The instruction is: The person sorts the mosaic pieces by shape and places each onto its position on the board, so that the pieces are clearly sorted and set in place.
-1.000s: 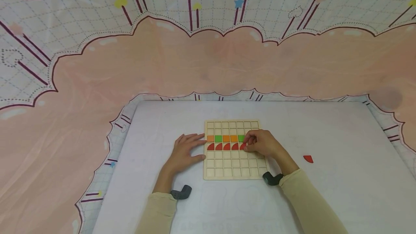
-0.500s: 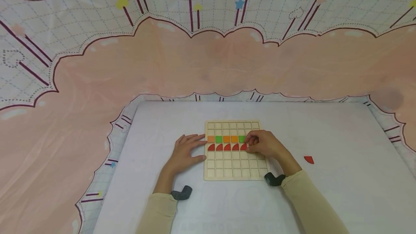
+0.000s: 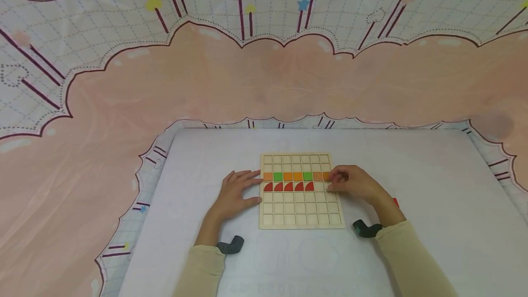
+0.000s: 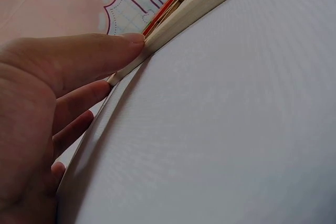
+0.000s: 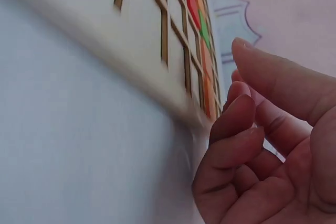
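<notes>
A wooden grid board lies on the white table. One row holds orange and green square tiles across its width. Just below, several red quarter-circle pieces fill cells from the left, and two bare cells follow at the right. My left hand touches the board's left edge with fingers and thumb spread; the left wrist view shows the thumb against the rim. At the right edge is my right hand, its fingers loosely bent. Nothing shows between them in the right wrist view.
A loose red piece lies on the table to the right, mostly hidden behind the right wrist. Dark wrist cameras sit at both cuffs. A patterned pink and white cloth extends behind the table.
My right hand has moved right, away from the last red piece, uncovering two orange tiles at the row's right end and the cells below. My left hand has stayed in place.
</notes>
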### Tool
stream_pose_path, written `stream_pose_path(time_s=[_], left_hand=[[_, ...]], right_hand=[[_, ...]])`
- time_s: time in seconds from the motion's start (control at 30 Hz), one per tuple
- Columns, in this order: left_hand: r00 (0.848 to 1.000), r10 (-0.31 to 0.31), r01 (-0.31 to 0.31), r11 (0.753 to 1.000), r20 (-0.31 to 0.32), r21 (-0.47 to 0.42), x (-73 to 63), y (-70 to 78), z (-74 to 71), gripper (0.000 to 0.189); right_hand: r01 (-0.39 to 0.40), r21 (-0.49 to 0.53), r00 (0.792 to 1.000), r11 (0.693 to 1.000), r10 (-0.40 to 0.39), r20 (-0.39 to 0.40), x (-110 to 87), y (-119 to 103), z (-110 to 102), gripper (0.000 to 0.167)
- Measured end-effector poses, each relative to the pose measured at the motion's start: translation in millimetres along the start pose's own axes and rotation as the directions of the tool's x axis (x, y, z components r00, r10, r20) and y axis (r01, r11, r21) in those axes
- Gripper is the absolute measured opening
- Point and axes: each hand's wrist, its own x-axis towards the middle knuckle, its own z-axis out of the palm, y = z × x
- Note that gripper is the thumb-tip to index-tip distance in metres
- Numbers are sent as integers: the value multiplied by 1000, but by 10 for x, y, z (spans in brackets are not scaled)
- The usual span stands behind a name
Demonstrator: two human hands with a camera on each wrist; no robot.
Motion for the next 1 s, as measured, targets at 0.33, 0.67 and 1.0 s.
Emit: stream_pose_path(time_s=[0.33, 0.67, 1.0], left_hand=[[1000, 2, -2, 1000, -1, 3, 11, 0, 16, 55], [1000, -1, 1, 1000, -3, 7, 9, 5, 18, 55], [1000, -1, 1, 1000, -12, 19, -1, -10, 24, 56]], right_hand=[[-65, -149, 997, 987, 70, 27, -307, 268, -549, 26], [-106, -230, 985, 967, 134, 109, -557, 630, -1035, 32], [-48, -170, 974, 984, 84, 210, -593, 883, -1191, 31]])
